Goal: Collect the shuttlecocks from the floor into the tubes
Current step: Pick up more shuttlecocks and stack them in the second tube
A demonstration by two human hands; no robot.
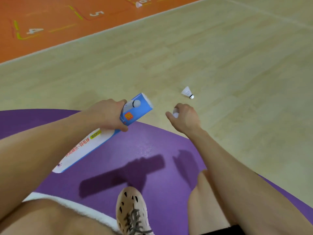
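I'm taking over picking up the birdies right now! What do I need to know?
Left hand: grips the tube, its far end pointing away from you.
Right hand: curled round the held shuttlecock, not yet in the tube.
On the floor: the near shuttlecock lies on the wood floor just beyond the right hand. The far shuttlecock lies on the orange floor.
Done: one picked up. What is inside the tube cannot be seen.
Left: put the held one in, then collect the other two.
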